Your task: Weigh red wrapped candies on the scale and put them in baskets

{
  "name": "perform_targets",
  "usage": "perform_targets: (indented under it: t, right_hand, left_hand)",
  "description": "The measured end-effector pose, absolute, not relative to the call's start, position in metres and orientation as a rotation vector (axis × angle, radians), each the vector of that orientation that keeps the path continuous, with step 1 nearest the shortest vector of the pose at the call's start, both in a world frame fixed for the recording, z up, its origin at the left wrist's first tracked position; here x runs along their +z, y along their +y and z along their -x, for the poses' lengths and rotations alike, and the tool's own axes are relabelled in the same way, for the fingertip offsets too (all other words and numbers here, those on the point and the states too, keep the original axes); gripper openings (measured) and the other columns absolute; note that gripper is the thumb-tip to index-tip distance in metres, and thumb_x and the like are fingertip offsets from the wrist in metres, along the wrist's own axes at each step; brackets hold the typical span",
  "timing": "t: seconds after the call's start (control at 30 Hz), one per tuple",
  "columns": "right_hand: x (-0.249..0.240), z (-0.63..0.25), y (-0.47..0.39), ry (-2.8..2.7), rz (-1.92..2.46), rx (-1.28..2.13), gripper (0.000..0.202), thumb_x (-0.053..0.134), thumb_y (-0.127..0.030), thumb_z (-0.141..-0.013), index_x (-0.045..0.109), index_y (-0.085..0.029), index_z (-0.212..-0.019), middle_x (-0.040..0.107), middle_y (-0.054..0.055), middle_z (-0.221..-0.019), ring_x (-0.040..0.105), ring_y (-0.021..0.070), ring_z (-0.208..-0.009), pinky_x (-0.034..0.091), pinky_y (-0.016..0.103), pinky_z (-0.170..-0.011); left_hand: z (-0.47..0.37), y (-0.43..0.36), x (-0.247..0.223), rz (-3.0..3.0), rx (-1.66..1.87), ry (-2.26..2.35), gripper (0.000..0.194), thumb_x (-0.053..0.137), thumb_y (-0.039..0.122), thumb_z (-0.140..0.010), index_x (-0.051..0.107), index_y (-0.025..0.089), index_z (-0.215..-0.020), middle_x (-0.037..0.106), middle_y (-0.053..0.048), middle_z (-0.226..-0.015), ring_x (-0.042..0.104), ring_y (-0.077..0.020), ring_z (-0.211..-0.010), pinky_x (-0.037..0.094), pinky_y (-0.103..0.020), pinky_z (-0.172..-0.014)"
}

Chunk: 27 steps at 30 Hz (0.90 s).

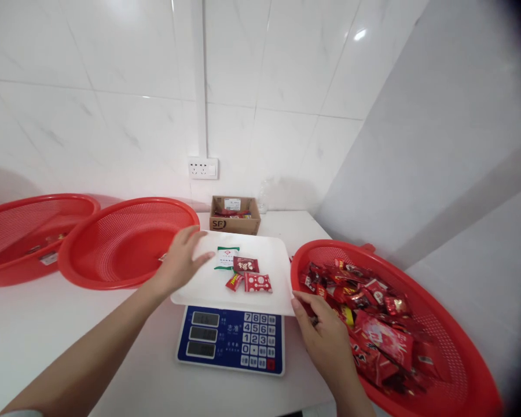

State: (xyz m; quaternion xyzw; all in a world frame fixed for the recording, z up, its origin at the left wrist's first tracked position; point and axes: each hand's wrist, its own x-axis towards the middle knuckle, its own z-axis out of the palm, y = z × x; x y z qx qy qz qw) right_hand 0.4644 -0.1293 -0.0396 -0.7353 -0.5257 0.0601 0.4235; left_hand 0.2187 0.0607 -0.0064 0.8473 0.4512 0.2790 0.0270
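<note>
A shallow white tray [256,246] rests over the blue-fronted digital scale [231,336], whose keypad and displays show in front. On it lie small wrapped snacks: a white and green packet [226,259], a dark red packet [246,264], a red and yellow packet [234,282] and a red packet with white dots [257,283]. My left hand [180,263] is at the tray's left side, fingers and thumb spread. At the front right corner, my right hand [323,333] has its thumb and forefinger closed on the tray's edge; its other fingers are partly hidden.
To the right, a large red basket [473,370] holds many wrapped snacks. Two more red baskets, a near one [125,231] and a far one [39,226], stand left. A cardboard box [234,225] with packets sits behind the tray, below a wall socket [203,168].
</note>
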Motion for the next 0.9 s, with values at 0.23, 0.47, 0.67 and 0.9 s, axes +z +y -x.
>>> perform_targets:
  t: [0.23,0.47,0.67,0.9]
  right_hand:
    - [-0.040,-0.465,-0.129,-1.317,1.837,0.154,0.036,0.046,-0.046,-0.086,0.067,-0.018,-0.094,0.070,0.010,-0.097,0.065,0.0233,-0.091,0.052,0.036,-0.079]
    - [-0.040,-0.465,-0.127,-1.318,1.841,0.154,0.037,0.045,-0.047,-0.086,0.067,-0.018,-0.095,0.071,0.010,-0.097,0.065,0.0232,-0.091,0.052,0.036,-0.080]
    - [-0.040,-0.465,-0.128,-1.322,1.850,0.156,0.037,0.045,-0.046,-0.086,0.067,-0.018,-0.095,0.070,0.009,-0.098,0.065,0.0230,-0.092,0.052,0.036,-0.080]
    - [-0.039,-0.464,-0.128,-1.318,1.823,0.137,0.036,0.046,-0.046,-0.087,0.067,-0.018,-0.095,0.070,0.009,-0.097,0.065,0.0225,-0.091,0.052,0.034,-0.078]
  left_hand:
    - [-0.279,0.035,-0.012,-2.743,0.073,0.884,0.078,0.042,0.070,-0.079,0.027,0.028,-0.143,0.006,-0.015,-0.156,0.004,-0.0409,-0.141,0.017,-0.071,-0.102]
    - [-0.300,0.039,-0.019,-2.878,0.068,0.833,0.065,0.040,0.067,-0.082,0.042,0.028,-0.133,0.035,-0.017,-0.146,0.024,-0.0385,-0.137,0.028,-0.065,-0.098]
    - [-0.305,0.045,-0.021,-3.024,0.150,0.791,0.042,0.044,0.053,-0.088,0.055,0.022,-0.114,0.058,-0.011,-0.114,0.050,-0.0303,-0.110,0.043,-0.049,-0.085]
    - [-0.299,0.058,-0.012,-3.047,0.219,0.842,0.028,0.047,0.042,-0.090,0.056,0.022,-0.106,0.059,-0.008,-0.104,0.053,-0.0249,-0.100,0.048,-0.033,-0.070]
